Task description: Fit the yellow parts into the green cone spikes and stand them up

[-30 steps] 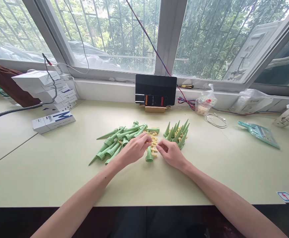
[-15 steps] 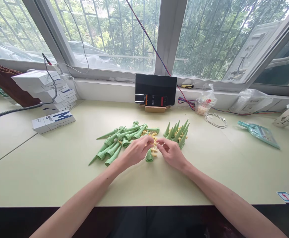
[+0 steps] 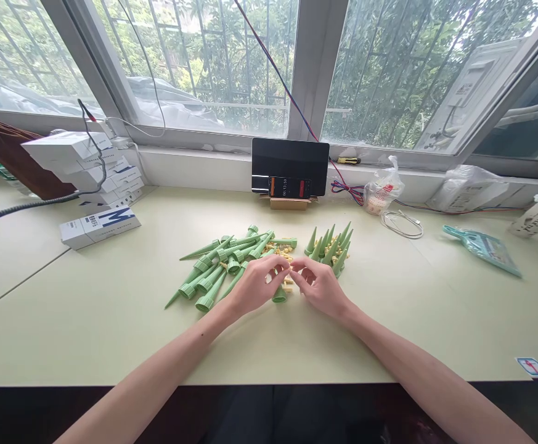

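Observation:
My left hand (image 3: 260, 280) and my right hand (image 3: 320, 283) meet fingertip to fingertip, both closed in a pinch. Between them is a small yellow plastic piece (image 3: 290, 269), mostly covered by the fingers. Just below lies a single green plastic watering spike (image 3: 279, 296), its wide open end facing me. More yellow pieces (image 3: 285, 251) are scattered behind the fingers. A heap of green spikes (image 3: 208, 277) lies left of my left hand. Beyond my right hand, a group of green spikes (image 3: 328, 246) stands points up, with yellow bits among them.
A phone (image 3: 289, 187) showing a timer leans on a dark tablet (image 3: 291, 157) at the back. White boxes (image 3: 100, 227) are on the left. To the right are a plastic bag (image 3: 383, 188), a coiled white cable (image 3: 402, 225) and a teal dustpan (image 3: 484, 250).
My left hand has moved slightly right, and the fingertips of both hands now touch. The single spike below them has shifted slightly. The heap and the standing group look unchanged.

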`<state>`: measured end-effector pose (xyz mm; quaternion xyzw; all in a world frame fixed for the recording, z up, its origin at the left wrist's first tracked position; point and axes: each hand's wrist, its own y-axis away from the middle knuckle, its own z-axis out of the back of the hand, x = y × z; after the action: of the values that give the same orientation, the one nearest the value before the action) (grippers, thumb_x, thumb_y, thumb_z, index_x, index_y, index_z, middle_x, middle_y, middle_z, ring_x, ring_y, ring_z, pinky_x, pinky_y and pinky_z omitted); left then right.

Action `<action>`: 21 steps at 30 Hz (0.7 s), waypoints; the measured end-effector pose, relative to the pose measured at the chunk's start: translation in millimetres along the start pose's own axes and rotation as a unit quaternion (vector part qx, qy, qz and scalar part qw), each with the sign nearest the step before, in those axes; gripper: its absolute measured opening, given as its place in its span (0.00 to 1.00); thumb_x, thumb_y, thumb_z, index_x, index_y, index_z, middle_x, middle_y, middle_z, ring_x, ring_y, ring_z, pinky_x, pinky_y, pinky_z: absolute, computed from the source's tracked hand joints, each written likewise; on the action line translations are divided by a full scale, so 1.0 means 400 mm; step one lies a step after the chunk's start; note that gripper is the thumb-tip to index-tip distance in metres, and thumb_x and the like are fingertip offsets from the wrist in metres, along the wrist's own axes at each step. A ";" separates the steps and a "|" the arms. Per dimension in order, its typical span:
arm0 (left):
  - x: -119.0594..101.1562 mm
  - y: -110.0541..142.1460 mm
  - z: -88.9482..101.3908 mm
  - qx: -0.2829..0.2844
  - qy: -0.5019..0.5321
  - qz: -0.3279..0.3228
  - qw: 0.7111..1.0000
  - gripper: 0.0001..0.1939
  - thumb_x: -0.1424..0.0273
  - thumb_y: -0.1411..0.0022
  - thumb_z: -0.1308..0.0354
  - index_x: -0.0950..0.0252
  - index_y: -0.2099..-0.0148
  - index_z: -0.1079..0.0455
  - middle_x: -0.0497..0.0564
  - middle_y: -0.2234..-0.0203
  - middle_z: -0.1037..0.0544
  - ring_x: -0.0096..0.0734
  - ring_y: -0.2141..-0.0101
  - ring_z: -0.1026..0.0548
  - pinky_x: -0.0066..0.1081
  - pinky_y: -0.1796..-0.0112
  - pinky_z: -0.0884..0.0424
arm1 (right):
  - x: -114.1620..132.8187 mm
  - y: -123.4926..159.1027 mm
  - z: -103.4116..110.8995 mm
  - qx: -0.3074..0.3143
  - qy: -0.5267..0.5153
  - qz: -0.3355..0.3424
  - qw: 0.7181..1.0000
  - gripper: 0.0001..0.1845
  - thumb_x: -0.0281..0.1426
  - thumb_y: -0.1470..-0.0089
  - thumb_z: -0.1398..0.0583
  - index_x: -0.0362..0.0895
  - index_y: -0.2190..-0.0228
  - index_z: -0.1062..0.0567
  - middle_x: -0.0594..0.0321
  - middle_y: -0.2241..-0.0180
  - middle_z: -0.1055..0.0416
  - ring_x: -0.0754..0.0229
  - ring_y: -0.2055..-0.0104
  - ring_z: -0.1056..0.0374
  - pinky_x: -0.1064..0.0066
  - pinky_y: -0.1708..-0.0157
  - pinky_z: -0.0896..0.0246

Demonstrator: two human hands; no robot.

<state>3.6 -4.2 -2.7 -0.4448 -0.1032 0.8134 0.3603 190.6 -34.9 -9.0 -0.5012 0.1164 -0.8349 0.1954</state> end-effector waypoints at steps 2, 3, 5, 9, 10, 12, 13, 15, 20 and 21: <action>-0.001 0.000 0.000 -0.005 -0.001 -0.006 1.000 0.06 0.70 0.32 0.47 0.63 0.59 0.28 0.51 0.65 0.21 0.29 0.66 0.24 0.28 0.67 0.28 | 0.002 0.000 0.000 0.002 -0.003 -0.001 1.000 0.13 0.38 0.39 0.42 0.43 0.58 0.25 0.59 0.67 0.25 0.63 0.76 0.35 0.70 0.75 0.38; -0.001 -0.001 0.000 -0.008 0.000 -0.010 1.000 0.06 0.70 0.32 0.47 0.63 0.58 0.28 0.51 0.64 0.21 0.30 0.66 0.24 0.28 0.66 0.28 | 0.002 0.000 0.000 0.004 -0.008 -0.002 1.000 0.13 0.38 0.39 0.42 0.43 0.58 0.25 0.58 0.66 0.25 0.63 0.76 0.35 0.71 0.75 0.37; -0.004 -0.001 -0.001 -0.013 0.001 -0.017 1.000 0.07 0.71 0.31 0.48 0.63 0.59 0.28 0.51 0.64 0.20 0.30 0.65 0.23 0.29 0.64 0.27 | 0.003 0.001 0.001 0.007 -0.020 -0.005 1.000 0.13 0.38 0.39 0.41 0.44 0.57 0.25 0.58 0.65 0.24 0.64 0.76 0.34 0.71 0.75 0.37; -0.012 -0.002 -0.004 -0.024 0.002 -0.025 0.999 0.07 0.72 0.31 0.47 0.63 0.60 0.28 0.50 0.64 0.19 0.30 0.65 0.22 0.30 0.62 0.27 | 0.005 0.002 0.000 0.005 -0.039 -0.006 0.999 0.13 0.37 0.40 0.40 0.44 0.56 0.25 0.59 0.65 0.23 0.63 0.75 0.33 0.70 0.74 0.36; -0.014 -0.001 -0.004 -0.026 0.003 -0.018 1.000 0.07 0.71 0.32 0.47 0.63 0.60 0.28 0.50 0.64 0.19 0.31 0.65 0.22 0.31 0.62 0.26 | 0.005 0.003 -0.001 0.004 -0.042 -0.006 0.999 0.13 0.37 0.40 0.40 0.44 0.56 0.26 0.59 0.65 0.23 0.63 0.75 0.33 0.70 0.74 0.35; -0.017 -0.001 -0.005 -0.024 0.008 0.000 1.000 0.06 0.70 0.32 0.46 0.62 0.58 0.28 0.50 0.64 0.19 0.32 0.64 0.21 0.31 0.63 0.25 | 0.007 0.003 -0.001 0.000 -0.047 -0.006 0.999 0.13 0.37 0.40 0.40 0.45 0.55 0.26 0.59 0.64 0.22 0.64 0.76 0.33 0.70 0.74 0.35; -0.018 0.000 -0.005 -0.023 0.012 0.007 1.000 0.07 0.69 0.32 0.46 0.62 0.56 0.28 0.51 0.64 0.19 0.32 0.64 0.21 0.31 0.64 0.25 | 0.008 0.003 -0.001 -0.001 -0.050 -0.006 0.999 0.13 0.37 0.40 0.40 0.45 0.55 0.26 0.59 0.64 0.22 0.64 0.76 0.33 0.70 0.74 0.34; -0.019 0.000 -0.005 -0.022 0.021 0.013 0.999 0.08 0.69 0.32 0.45 0.62 0.54 0.28 0.51 0.64 0.19 0.33 0.64 0.21 0.30 0.65 0.24 | 0.009 0.003 -0.002 -0.002 -0.055 -0.005 0.998 0.14 0.38 0.40 0.40 0.46 0.54 0.26 0.59 0.63 0.23 0.64 0.76 0.32 0.70 0.75 0.34; -0.021 0.001 -0.007 -0.035 0.033 0.017 0.999 0.08 0.69 0.33 0.43 0.62 0.53 0.27 0.50 0.65 0.19 0.32 0.65 0.21 0.30 0.64 0.25 | 0.007 0.005 -0.005 -0.009 -0.064 -0.007 0.998 0.16 0.39 0.41 0.39 0.46 0.53 0.27 0.59 0.63 0.23 0.64 0.76 0.31 0.70 0.75 0.33; -0.023 0.001 -0.008 -0.038 0.037 0.022 0.998 0.07 0.69 0.34 0.43 0.62 0.54 0.27 0.50 0.65 0.19 0.31 0.65 0.21 0.30 0.64 0.25 | 0.006 0.006 -0.006 -0.013 -0.064 -0.008 0.998 0.16 0.39 0.41 0.39 0.46 0.54 0.27 0.59 0.63 0.23 0.64 0.76 0.31 0.70 0.74 0.33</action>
<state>9.1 -10.9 1.3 -0.4902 -0.1114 0.7995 0.3288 188.0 -38.0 -9.2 -0.5565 0.1101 -0.8015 0.1892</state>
